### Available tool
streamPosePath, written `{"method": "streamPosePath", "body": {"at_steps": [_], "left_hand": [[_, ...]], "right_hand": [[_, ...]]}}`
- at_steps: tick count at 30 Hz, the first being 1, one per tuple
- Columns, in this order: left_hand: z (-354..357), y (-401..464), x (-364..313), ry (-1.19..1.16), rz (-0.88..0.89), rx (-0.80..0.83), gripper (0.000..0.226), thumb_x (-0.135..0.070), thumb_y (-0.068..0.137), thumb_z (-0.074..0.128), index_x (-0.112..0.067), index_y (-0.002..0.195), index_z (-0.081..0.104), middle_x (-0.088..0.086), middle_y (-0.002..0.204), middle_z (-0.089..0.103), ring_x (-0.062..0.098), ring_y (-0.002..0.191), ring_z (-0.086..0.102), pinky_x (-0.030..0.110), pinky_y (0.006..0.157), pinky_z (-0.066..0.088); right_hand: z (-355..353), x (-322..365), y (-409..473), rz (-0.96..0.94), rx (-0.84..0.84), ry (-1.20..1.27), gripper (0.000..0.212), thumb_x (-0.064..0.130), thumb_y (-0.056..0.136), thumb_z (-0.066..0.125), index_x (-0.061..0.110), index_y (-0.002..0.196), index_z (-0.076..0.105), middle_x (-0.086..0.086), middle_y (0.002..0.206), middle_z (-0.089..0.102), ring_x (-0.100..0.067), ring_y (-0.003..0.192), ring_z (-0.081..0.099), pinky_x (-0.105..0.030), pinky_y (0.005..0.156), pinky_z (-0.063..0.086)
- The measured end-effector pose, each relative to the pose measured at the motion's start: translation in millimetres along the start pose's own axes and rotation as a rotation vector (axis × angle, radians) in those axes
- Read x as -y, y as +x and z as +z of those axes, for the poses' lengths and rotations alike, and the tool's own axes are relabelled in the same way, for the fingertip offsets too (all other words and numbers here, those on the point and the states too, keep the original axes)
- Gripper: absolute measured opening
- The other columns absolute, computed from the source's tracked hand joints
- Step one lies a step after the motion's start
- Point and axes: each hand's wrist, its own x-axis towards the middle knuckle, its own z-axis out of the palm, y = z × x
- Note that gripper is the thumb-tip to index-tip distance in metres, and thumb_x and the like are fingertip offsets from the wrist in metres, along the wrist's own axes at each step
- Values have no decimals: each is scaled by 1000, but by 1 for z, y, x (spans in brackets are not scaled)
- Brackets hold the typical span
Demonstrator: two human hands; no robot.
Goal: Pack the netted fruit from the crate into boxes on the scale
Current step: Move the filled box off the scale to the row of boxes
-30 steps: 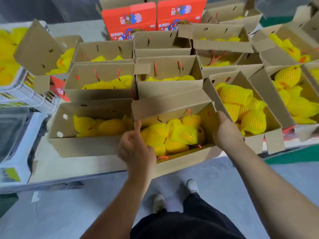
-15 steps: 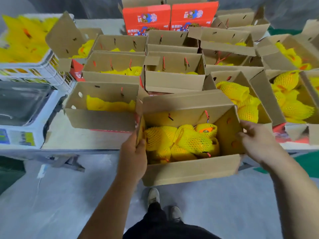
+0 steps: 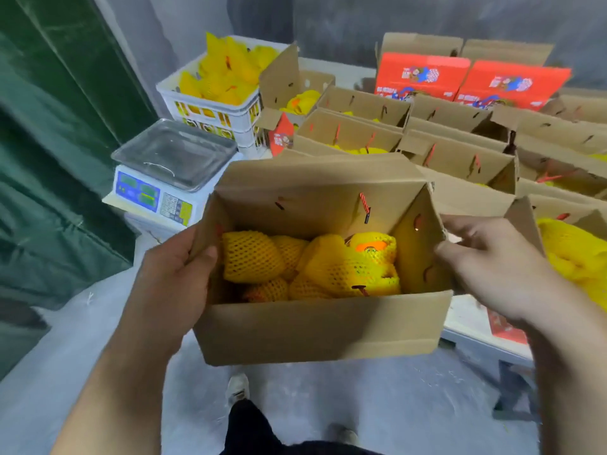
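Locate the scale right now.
In the head view the scale sits at left centre, its pan bare, just in front of the white crate of netted fruit and left of the box held in both hands.

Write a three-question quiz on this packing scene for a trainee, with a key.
1. True or false: the scale has a box standing on its pan.
2. Which hands hold the carried box? A) left only B) right only C) both
3. Fill in: the white crate behind the scale holds fruit wrapped in yellow ____.

Key: 1. False, the pan is bare. 2. C, the left hand grips the left wall and the right hand holds the right wall. 3. Netting, the same as on the netted fruit in the box.
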Motion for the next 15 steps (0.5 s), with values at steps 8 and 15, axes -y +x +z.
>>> {"method": "streamPosePath", "body": {"at_steps": [8,15], "left_hand": [[-157,102,50,53,18,-202,36,-30,87,59,-62,95,72,-15,83,76,10,77,72,47,79,61],[-258,254,71,206,109,-216,37,-14,97,63,-47,81,69,-28,79,69,-9,69,64,15,55,48]], "right_hand": [[158,112,101,-137,22,15,53,5,99,53,53,93,74,-7,73,77,-34,71,74,-44,64,65],[258,186,197,-112,-75,39,21,7,91,64,27,90,72,-12,63,71,-22,47,63,-37,54,57]]}}
